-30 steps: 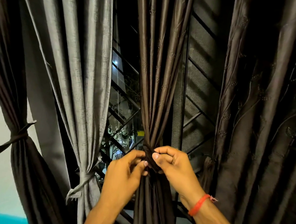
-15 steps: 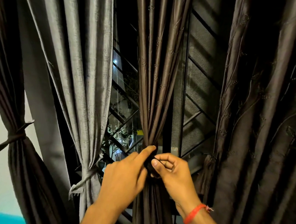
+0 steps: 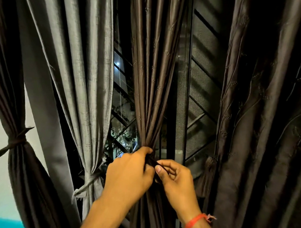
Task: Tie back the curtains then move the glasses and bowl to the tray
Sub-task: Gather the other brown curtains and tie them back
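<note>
A dark brown curtain (image 3: 153,79) hangs in the middle, gathered into a narrow bunch at waist height. My left hand (image 3: 129,175) presses against the bunch, with its index finger hooked over the gathered spot. My right hand (image 3: 176,178) pinches a thin dark tie-back strap (image 3: 156,164) between thumb and fingers, just right of the bunch. A red band sits on my right wrist. No glasses, bowl or tray are in view.
A grey curtain (image 3: 82,75) to the left is tied with a grey strap (image 3: 90,178). A dark curtain (image 3: 15,106) at far left is tied too. Another dark curtain (image 3: 268,120) hangs loose on the right. A window grille (image 3: 199,102) stands behind.
My hands have dropped a little on the bunch. My left index finger moved over the gathered spot, and my right hand pulled the strap out to the right.
</note>
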